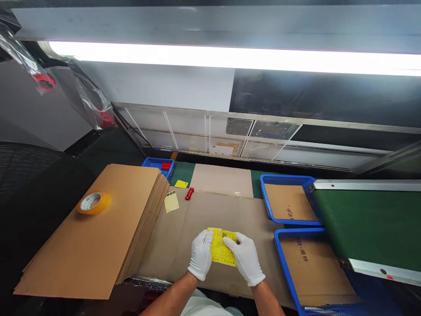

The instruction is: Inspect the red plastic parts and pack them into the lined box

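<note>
Yellow label [223,246] stands long axis away, between left hand [201,256] and right hand [246,259].

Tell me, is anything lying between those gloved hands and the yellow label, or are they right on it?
Nothing visible is in the way. The left hand and the right hand both grip the yellow label directly, one on each side, above the flattened cardboard. The red cutter and tape roll lie well away.
</note>
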A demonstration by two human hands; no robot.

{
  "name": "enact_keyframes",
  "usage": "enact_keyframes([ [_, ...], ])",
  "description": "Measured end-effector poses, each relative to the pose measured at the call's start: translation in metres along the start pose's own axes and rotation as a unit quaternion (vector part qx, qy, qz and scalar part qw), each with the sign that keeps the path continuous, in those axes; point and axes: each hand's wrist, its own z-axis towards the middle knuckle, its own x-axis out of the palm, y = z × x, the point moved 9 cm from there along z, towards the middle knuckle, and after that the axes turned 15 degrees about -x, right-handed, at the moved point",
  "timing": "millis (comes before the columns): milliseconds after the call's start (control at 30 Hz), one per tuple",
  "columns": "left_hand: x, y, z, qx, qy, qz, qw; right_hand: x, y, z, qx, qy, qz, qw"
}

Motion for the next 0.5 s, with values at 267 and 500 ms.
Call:
enact_keyframes([
  [267, 0.0024, 0.0053, -0.006, -0.051, 0.003, -0.092, 0.994, -0.0005, 0.0009, -0.0033, -0.015, -0.011, -0.017, 1.0],
  [500, 0.0027, 0.0083, -0.0053, -0.062, 0.002, -0.111, 0.992, 0.0003, 0.0035, -0.003, -0.016, -0.031, 0.002, 0.999],
])
